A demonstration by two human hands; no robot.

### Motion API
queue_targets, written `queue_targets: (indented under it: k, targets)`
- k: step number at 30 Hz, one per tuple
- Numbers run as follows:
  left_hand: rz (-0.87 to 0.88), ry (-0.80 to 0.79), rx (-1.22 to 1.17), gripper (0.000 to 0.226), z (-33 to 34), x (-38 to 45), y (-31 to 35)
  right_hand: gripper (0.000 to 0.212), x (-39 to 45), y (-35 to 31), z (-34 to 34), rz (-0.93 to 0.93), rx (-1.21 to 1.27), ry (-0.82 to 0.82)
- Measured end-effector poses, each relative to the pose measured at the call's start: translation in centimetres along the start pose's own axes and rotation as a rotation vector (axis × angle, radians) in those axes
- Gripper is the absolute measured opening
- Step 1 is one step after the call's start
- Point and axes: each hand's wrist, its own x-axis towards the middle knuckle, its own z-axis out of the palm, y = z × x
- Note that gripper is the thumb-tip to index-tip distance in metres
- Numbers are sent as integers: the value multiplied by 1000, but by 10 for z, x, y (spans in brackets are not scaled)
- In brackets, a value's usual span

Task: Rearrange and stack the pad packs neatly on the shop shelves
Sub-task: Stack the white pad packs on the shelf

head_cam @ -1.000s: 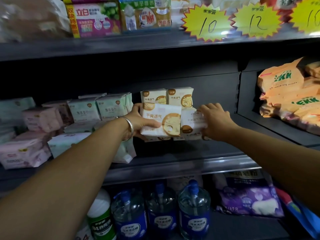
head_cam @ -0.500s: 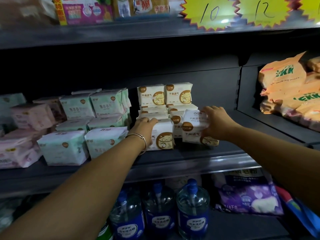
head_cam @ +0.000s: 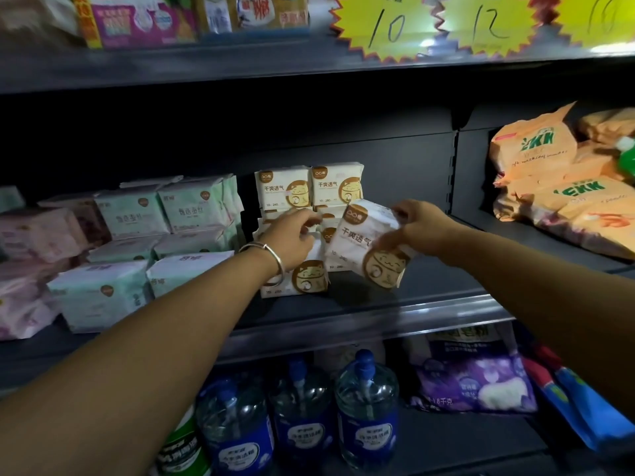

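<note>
The right hand (head_cam: 421, 231) grips a soft white pad pack with a brown cat picture (head_cam: 369, 247), its fingers closed on the top right corner. The pack hangs tilted in the air, just in front of the white pile (head_cam: 309, 190) on the dark metal shelf (head_cam: 343, 324). Its long side leans down to the right. The left hand (head_cam: 292, 240) rests on the front standing pack (head_cam: 302, 278) with fingers loosely curled; I cannot tell if it grips. The pile lies left of the held pack, so the right hand is nearer for setting it down.
</note>
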Motion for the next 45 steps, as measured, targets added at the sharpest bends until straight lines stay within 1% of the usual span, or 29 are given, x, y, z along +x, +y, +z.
queue_targets:
  k: [2, 4, 7, 8, 11, 14, 17, 19, 21, 22, 24, 26, 28, 30, 32, 33, 35, 37, 39, 42, 45]
  targets:
    - [-26, -88, -240, 35, -2, -5, 18, 40, -4, -2, -5, 13, 37, -61]
    - [-96, -161, -436, 39, -3, -9, 31, 41, -9, -3, -10, 11, 79, -144]
    - [-214, -291, -562, 64, -4, -9, 41, 38, -15, -4, -16, 8, 105, -225]
    - [-245, -314, -618, 65, -4, -9, 43, 37, -15, -3, -18, 6, 102, -238]
    - [-299, -352, -745, 56, -5, -8, 46, 37, -15, 0, -22, -8, 99, -263]
    - [-273, -336, -685, 52, -5, -8, 45, 39, -14, 3, -25, -32, 53, -298]
    - [-270, -315, -611, 55, -3, -8, 44, 50, -11, 2, -26, -85, -67, -254]
    - [-246, -327, -537, 69, 1, -5, 43, 61, -4, 4, -23, -132, -169, -182]
    - [-199, -297, -418, 78, 6, -1, 39, 63, 5, 12, -16, -181, -332, -106]
    - [-184, -251, -361, 75, 9, 0, 37, 61, 10, 18, -10, -197, -439, -85]
    - [-154, -150, -279, 60, 15, -1, 33, 58, 16, 33, 3, -225, -606, -72]
    - [-94, -94, -203, 45, 21, -7, 29, 58, 19, 45, 12, -252, -632, -27]
    - [-64, -79, -200, 37, 28, -14, 29, 63, 20, 53, 13, -277, -651, 19]
    - [-64, -97, -226, 35, 34, -23, 33, 71, 20, 62, 11, -288, -656, 54]
    - [-51, -128, -192, 34, 43, -32, 41, 75, 10, 72, 9, -269, -590, 122]
    - [-37, -138, -171, 34, 49, -38, 45, 74, 1, 78, 8, -264, -568, 162]
    - [-22, -172, -225, 33, 63, -54, 56, 69, -21, 87, 5, -287, -571, 248]
    - [-1, -209, -262, 32, 82, -74, 67, 64, -46, 98, 2, -346, -564, 309]
    - [19, -257, -235, 32, 103, -93, 77, 59, -70, 114, 2, -392, -538, 354]
    - [0, -355, -210, 35, 140, -121, 89, 49, -106, 147, 6, -464, -517, 364]
    - [-18, -453, -169, 37, 179, -147, 96, 45, -137, 185, 10, -497, -546, 280]
